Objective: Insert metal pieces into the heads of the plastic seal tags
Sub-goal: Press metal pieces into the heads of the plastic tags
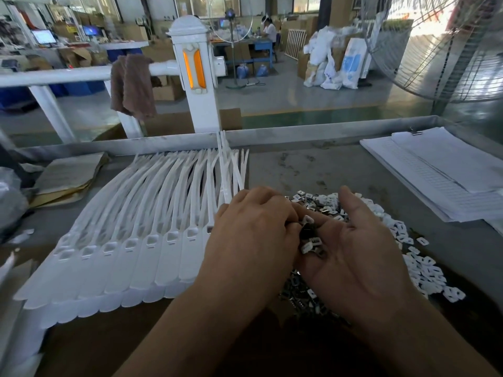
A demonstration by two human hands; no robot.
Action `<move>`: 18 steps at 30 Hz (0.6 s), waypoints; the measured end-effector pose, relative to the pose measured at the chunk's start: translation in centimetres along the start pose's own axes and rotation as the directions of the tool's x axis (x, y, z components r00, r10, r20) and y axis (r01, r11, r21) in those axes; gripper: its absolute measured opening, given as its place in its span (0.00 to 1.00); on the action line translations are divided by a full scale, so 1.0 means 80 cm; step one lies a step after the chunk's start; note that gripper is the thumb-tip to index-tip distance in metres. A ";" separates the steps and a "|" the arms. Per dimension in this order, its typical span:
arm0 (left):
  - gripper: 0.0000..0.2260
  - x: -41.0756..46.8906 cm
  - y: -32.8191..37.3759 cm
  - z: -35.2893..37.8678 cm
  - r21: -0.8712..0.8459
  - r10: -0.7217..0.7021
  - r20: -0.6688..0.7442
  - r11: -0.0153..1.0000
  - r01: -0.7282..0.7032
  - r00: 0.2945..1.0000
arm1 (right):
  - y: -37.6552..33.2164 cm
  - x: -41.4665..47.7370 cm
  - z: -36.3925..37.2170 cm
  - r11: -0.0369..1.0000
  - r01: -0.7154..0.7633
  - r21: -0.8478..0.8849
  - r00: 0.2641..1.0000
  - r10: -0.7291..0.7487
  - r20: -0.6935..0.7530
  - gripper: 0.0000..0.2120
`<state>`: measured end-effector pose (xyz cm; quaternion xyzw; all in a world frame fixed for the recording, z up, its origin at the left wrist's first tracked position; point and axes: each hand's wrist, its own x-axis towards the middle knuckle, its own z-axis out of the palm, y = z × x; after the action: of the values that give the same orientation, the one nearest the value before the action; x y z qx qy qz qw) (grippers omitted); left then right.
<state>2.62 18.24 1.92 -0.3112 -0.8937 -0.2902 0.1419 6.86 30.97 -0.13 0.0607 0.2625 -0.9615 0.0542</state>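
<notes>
A fanned row of white plastic seal tags lies on the table at the left, heads with square sockets in a line and thin tails pointing away. My right hand is palm up, cupped round several small metal pieces with white caps. My left hand lies knuckles up beside it, its fingertips curled into that palm and pinching among the pieces. A loose pile of the same pieces spreads on the table behind and to the right of my right hand.
A stack of printed paper sheets lies at the far right. Brown folded cardboard sits at the far left. A metal rim edges the table's far side. A white post and a large fan stand beyond.
</notes>
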 end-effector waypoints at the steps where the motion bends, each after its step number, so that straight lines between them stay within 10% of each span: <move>1: 0.04 0.000 -0.001 0.000 -0.021 -0.015 -0.008 1.000 0.015 1.000 | 0.000 0.000 0.000 1.000 0.007 -0.006 1.000 -0.007 -0.024 0.36; 18: 0.10 -0.019 -0.011 -0.008 0.050 0.092 0.036 0.994 -0.094 0.995 | -0.004 -0.003 0.000 0.998 0.046 0.043 0.995 -0.041 -0.094 0.34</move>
<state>3.29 16.58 1.40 -0.3534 -0.8877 -0.2551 0.1482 7.05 31.27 0.03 0.1012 0.2441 -0.9643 0.0194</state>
